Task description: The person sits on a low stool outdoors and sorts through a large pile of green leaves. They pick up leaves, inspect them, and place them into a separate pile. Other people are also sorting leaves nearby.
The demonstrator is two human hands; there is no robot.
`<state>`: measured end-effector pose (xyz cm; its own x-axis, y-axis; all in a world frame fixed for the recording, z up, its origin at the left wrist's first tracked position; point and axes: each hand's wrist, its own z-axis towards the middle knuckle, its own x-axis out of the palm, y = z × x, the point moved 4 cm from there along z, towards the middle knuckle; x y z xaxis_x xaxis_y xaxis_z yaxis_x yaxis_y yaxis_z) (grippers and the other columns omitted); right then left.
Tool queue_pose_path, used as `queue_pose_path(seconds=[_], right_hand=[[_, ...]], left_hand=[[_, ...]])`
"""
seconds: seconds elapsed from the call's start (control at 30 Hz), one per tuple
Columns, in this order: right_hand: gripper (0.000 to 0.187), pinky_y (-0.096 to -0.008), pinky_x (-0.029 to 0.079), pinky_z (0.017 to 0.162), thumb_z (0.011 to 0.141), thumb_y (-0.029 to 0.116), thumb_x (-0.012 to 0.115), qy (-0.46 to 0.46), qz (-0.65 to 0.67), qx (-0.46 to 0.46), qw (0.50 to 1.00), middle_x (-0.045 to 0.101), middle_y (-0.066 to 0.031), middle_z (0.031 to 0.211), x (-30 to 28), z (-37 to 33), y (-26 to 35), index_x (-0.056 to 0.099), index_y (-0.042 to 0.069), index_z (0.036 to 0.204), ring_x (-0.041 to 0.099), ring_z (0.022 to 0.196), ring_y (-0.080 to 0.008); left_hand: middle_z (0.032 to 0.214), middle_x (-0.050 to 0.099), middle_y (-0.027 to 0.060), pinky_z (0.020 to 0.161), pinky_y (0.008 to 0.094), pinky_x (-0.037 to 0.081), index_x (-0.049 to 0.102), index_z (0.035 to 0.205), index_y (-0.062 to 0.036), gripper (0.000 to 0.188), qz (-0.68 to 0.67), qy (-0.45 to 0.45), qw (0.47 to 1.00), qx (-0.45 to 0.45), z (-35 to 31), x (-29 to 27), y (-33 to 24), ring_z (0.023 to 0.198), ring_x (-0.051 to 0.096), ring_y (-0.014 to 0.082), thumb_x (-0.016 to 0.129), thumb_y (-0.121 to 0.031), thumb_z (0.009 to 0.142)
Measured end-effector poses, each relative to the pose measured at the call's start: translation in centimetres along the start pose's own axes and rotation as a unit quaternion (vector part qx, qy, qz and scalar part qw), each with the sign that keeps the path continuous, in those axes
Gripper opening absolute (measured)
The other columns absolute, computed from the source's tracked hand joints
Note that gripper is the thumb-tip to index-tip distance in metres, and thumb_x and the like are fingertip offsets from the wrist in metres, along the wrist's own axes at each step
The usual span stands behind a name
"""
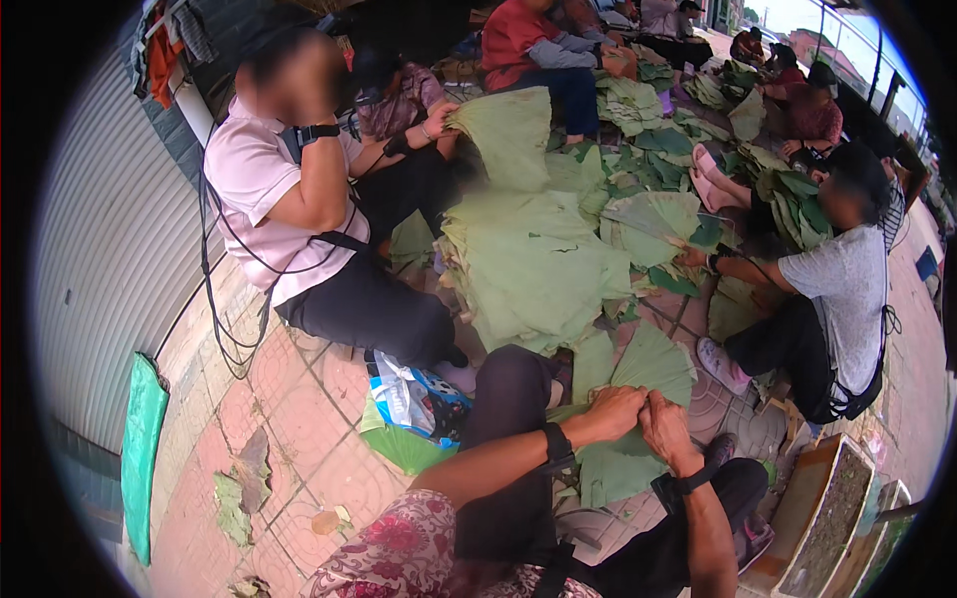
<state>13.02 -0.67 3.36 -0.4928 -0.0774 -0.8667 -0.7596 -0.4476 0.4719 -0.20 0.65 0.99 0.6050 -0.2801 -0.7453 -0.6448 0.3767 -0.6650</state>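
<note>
Folded leaf (623, 453) over paved sidewalk (299, 419)

Large green lotus leaf (638, 374), folded into fan-like wedge, lower centre-right of frame. Pale matte underside faces up, radial veins visible. Narrow end pinched at its top edge; broad ragged end drapes down over dark-trousered lap toward lower centre. Surface creased, limp.

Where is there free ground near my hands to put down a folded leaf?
Bare paving lies at your left, between the shutter wall and the printed bag, with only torn scraps. Ahead, the big leaf pile fills the middle. At your right, the planter boxes and a seated person's shoe crowd the ground.
</note>
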Motion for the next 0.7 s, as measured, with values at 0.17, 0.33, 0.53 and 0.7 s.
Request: queue_pose_path(seconds=[0.17,0.33,0.53,0.7], right_hand=[[0.016,-0.0537,0.05,0.065,0.087,0.013,0.054,-0.035,0.004,0.011,0.999,0.063,-0.0269,0.075,-1.1,-0.2,0.4,0.055,0.0,0.097,0.062,0.068,-0.0472],[0.014,-0.0557,0.047,0.063,0.089,0.016,0.053,-0.047,0.018,0.046,0.998,0.059,-0.0289,0.069,-2.2,-0.1,0.6,0.054,0.002,0.094,0.06,0.067,-0.0502],[0.015,-0.0556,0.048,0.062,0.089,0.016,0.052,-0.101,0.044,0.052,0.993,0.06,-0.0273,0.067,-2.6,-0.1,0.1,0.056,0.001,0.091,0.061,0.064,-0.0483],[0.016,-0.0556,0.047,0.062,0.089,0.016,0.051,-0.111,0.033,0.07,0.991,0.061,-0.0272,0.068,-2.9,-0.1,-0.3,0.057,0.001,0.091,0.061,0.065,-0.0475]], left_hand=[[0.092,0.067,0.0207,0.076,0.0519,0.049,0.059,0.1,-0.0004,0.016,-0.008,-0.038,0.999,0.013,0.4,-0.2,-0.9,0.091,0.064,0.0427,0.054,-0.009,0.088],[0.089,0.067,0.0205,0.074,0.0517,0.049,0.061,0.1,-0.001,0.016,-0.003,-0.095,0.995,0.023,0.5,-0.1,-1.6,0.088,0.065,0.0425,0.053,-0.009,0.088],[0.09,0.067,0.021,0.073,0.0516,0.05,0.061,0.102,-0.0006,0.018,-0.031,-0.123,0.991,0.035,0.5,-1.4,-3.3,0.086,0.065,0.0424,0.054,-0.008,0.086],[0.091,0.066,0.0219,0.072,0.0503,0.051,0.061,0.102,-0.0004,0.019,-0.031,-0.137,0.989,0.035,1.1,-0.8,-3.7,0.084,0.065,0.0422,0.054,-0.008,0.086]])
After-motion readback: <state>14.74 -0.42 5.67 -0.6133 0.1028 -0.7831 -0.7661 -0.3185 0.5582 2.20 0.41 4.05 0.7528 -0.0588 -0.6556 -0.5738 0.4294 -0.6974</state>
